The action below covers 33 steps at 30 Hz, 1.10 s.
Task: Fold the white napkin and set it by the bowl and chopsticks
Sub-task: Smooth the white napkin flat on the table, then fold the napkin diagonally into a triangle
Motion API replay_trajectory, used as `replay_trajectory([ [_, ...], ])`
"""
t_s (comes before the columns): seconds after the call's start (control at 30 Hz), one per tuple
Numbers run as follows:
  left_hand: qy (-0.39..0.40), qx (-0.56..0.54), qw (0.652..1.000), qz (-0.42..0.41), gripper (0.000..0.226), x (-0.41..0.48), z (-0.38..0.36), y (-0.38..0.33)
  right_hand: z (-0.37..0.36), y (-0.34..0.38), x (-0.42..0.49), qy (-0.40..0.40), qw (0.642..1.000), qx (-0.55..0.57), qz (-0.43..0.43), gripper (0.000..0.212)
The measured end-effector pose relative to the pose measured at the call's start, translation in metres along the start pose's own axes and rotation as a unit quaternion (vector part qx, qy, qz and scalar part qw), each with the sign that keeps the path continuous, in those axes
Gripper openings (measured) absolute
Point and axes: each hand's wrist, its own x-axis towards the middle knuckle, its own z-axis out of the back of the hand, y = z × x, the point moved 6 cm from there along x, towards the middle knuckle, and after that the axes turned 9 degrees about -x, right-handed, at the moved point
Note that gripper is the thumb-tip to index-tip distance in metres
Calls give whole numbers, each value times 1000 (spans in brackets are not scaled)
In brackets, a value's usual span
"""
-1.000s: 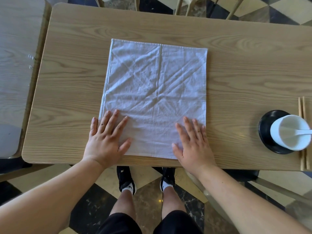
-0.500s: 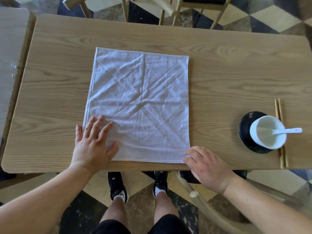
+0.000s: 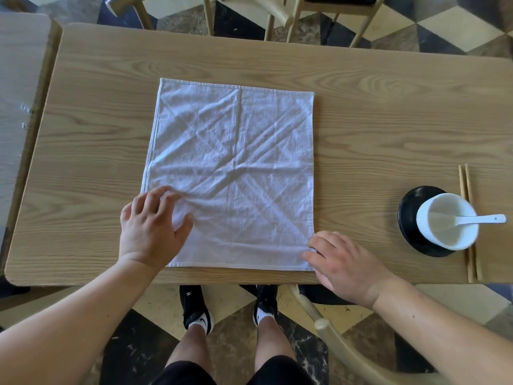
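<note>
So from my feed, the white napkin (image 3: 233, 176) is spread out flat and unfolded on the wooden surface (image 3: 374, 112), creased all over (old diagonal fold lines plus one running down the middle). I'll use the napkin as my reference for everything.

The left hand (image 3: 152, 229) sits on the napkin's near-left corner, fingers bent and bunching the cloth a bit under the fingertips, thumb out to the side. Looks like it's gathering fabric, though I can't tell if it really has a pinch on it.

The right hand (image 3: 344, 259) is at the napkin's near-right corner, fingers curled with the tips touching the edge. Can't tell whether the corner is gripped either.

Well off to the right of the napkin there's a white bowl (image 3: 447, 220) with a white spoon (image 3: 480, 219) in it, sitting on a black saucer (image 3: 408, 215). The chopsticks (image 3: 469, 218) lie just beyond, partly under the bowl.
</note>
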Motion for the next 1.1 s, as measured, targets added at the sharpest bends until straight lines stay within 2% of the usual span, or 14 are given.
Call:
replay_trajectory([
  [0.2,-22,-10,1000,0,64,31,15,19,9,-3,-2,39,998,-10,47,30],
  [0.47,-3,9,997,-78,65,71,25,46,7,-2,11,15,999,-15,35,25],
  [0.57,15,21,994,-103,67,79,25,52,9,-2,16,6,999,-12,52,11],
  [0.63,16,17,993,-112,67,81,25,55,13,-4,23,15,998,6,56,14],
  [0.7,11,10,993,-116,67,81,23,58,22,-7,35,13,998,48,36,18],
  [0.83,-24,-23,994,-102,68,81,25,63,46,-21,84,-28,983,168,-62,19],
  [0.97,-35,-33,997,-58,63,90,27,85,63,-35,174,-60,963,223,-138,3],
  [1.1,-24,-29,996,-78,61,86,22,74,72,-41,230,-53,948,268,-166,8],
])
